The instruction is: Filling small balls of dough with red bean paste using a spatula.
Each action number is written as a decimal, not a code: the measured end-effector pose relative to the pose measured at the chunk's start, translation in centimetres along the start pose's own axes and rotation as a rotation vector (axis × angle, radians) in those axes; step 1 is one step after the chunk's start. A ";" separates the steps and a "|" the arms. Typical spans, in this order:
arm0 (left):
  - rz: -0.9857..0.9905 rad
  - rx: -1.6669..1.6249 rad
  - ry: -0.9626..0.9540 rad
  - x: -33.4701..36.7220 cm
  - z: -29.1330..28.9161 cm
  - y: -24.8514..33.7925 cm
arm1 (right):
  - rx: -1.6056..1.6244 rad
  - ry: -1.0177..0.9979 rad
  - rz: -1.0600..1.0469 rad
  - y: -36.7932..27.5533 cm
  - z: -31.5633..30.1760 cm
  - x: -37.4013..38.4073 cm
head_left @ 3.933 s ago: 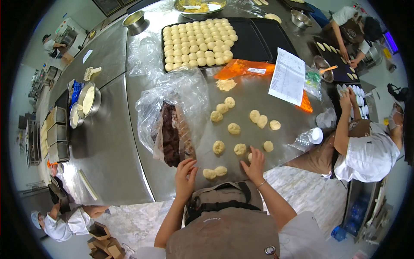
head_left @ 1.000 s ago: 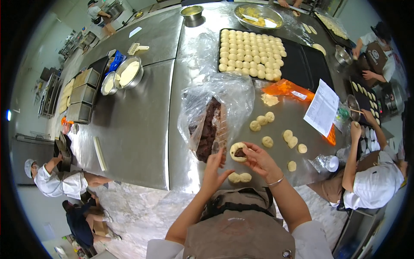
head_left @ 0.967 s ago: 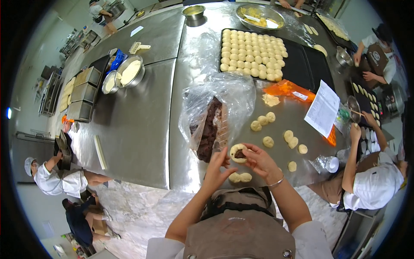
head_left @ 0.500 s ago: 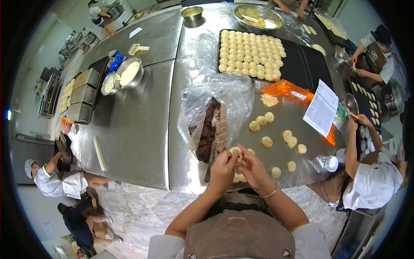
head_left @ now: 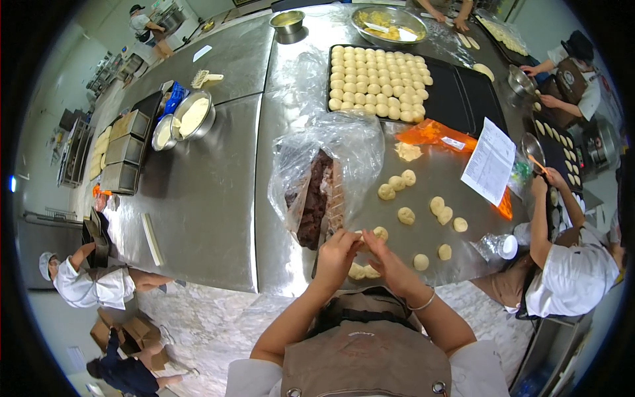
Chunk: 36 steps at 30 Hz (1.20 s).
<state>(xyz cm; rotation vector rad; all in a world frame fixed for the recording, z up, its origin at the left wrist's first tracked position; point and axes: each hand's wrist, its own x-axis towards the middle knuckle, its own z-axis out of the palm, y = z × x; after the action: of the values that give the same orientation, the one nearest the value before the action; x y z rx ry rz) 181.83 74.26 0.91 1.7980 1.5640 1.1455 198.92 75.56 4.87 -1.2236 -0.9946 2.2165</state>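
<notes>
Above the table's near edge, my left hand (head_left: 336, 257) is closed around a piece of dough (head_left: 361, 243), mostly hidden by the fingers. My right hand (head_left: 395, 266) meets it from the other side, its fingers fairly straight and pressed against the same dough. A dark reddish-brown filling (head_left: 315, 205) lies in an opened clear plastic bag (head_left: 364, 142) just beyond my left hand. Below and between my hands sit a few dough balls (head_left: 357, 271). More flattened dough pieces (head_left: 406, 216) are scattered to the right of my right hand.
A black tray (head_left: 456, 99) carries rows of dough balls. An orange bag (head_left: 436, 133) and a paper sheet (head_left: 491, 162) lie nearby. A clear jar (head_left: 506, 247) stands at right. Metal bowls (head_left: 198, 116) and loaf tins (head_left: 122, 155) are at left. A co-worker (head_left: 569, 271) works close on my right.
My right hand's fingers have straightened and now cover more of the dough, whose ring-like edge showed before. The view has shifted slightly. A person at lower left has bent down by cardboard boxes.
</notes>
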 end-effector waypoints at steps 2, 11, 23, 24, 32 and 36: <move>-0.020 -0.002 -0.031 0.0 -0.3 0.2 | 0.078 0.003 -0.031 -0.9 -0.4 -0.5; -0.026 0.018 0.114 0.2 1.1 2.8 | 0.460 0.040 -0.221 2.8 -0.8 2.5; -0.335 -0.259 -0.082 -2.0 1.3 -0.8 | -0.247 0.508 -0.351 8.1 -6.6 4.4; -0.302 -0.274 -0.048 -2.8 1.1 -1.8 | -0.922 0.797 -0.560 8.9 -8.1 4.5; -0.571 0.065 0.038 -9.7 -1.8 -7.4 | -1.540 0.849 -0.489 10.0 -9.9 3.9; -0.422 0.479 0.070 -12.2 -0.4 -10.6 | -0.948 0.653 -0.579 11.0 -9.5 7.8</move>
<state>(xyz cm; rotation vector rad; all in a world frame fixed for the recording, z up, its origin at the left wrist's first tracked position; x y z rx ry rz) 175.80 64.84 -10.68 1.5838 2.2697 0.6771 202.67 77.06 -11.17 -1.5691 -1.8427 0.7686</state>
